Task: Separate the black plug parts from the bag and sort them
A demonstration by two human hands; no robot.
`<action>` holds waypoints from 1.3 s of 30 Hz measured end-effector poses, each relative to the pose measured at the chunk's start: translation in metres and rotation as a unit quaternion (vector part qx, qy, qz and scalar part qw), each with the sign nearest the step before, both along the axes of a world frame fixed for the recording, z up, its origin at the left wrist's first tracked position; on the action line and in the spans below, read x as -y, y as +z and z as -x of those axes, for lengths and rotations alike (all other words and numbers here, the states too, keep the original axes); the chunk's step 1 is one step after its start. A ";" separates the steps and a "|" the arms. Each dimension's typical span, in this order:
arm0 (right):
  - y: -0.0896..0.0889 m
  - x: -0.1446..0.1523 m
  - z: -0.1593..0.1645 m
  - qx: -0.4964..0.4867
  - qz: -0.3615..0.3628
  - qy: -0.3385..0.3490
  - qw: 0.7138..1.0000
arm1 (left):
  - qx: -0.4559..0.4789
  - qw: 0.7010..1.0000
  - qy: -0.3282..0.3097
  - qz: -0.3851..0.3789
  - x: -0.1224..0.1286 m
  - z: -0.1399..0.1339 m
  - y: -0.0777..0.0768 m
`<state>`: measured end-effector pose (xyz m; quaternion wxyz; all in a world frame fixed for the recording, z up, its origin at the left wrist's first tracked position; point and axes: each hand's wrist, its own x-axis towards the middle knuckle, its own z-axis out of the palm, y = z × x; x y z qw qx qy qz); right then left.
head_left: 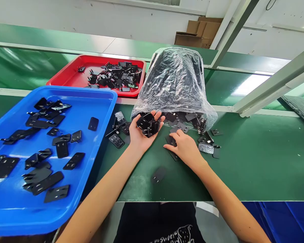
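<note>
My left hand (141, 139) is turned palm up, its fingers curled around a pile of small black plastic parts (149, 125). To its right, my right hand (186, 148) reaches down to the table with thumb and fingers closing on a flat black plastic piece (171, 140). Behind both hands lies a clear plastic bag (177, 77) full of black parts, several of them spilling from its mouth. One loose black piece (158, 174) lies on the table nearer to me. Bubble-wrapped bits (206, 148) rest among scattered parts on the right.
A blue tray (101, 96) with several black pieces stands at the left. Behind it, a red tray (66, 72) holds a heap of similar parts. The green table (263, 162) extends right, towards a slanting metal post (276, 81). Cardboard boxes (200, 32) sit at the back.
</note>
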<state>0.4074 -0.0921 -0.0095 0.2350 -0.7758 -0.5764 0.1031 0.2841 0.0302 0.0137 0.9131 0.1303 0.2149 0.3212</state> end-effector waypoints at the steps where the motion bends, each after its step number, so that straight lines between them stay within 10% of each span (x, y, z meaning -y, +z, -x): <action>1: -0.001 -0.001 0.002 -0.010 0.013 0.001 1.000 | -0.001 1.000 -0.002 -0.003 0.001 -0.001 -0.001; 7: 0.012 0.001 -0.012 -0.190 -0.032 -0.038 0.981 | -0.019 1.000 -0.020 0.003 0.011 -0.007 -0.008; 12: 0.024 0.007 -0.031 -0.626 -0.115 -0.064 0.769 | -0.020 0.999 -0.034 0.003 0.016 -0.010 -0.012; 14: 0.026 0.008 -0.029 -0.671 -0.110 -0.044 0.732 | -0.016 0.999 -0.040 -0.001 0.018 -0.011 -0.013; 16: 0.027 0.008 -0.020 -0.635 -0.120 -0.034 0.762 | -0.015 0.999 -0.044 -0.003 0.019 -0.011 -0.015; 22: 0.024 0.012 0.014 -0.188 -0.145 0.042 0.970 | -0.024 0.999 -0.044 -0.006 0.023 -0.013 -0.019; 33: 0.016 0.012 0.013 -0.086 -0.188 0.011 0.978 | -0.039 0.999 0.003 0.009 0.018 -0.012 -0.020; 39: 0.024 0.016 0.001 -0.050 0.033 0.053 0.997 | -0.020 0.999 0.016 0.041 0.009 -0.005 -0.016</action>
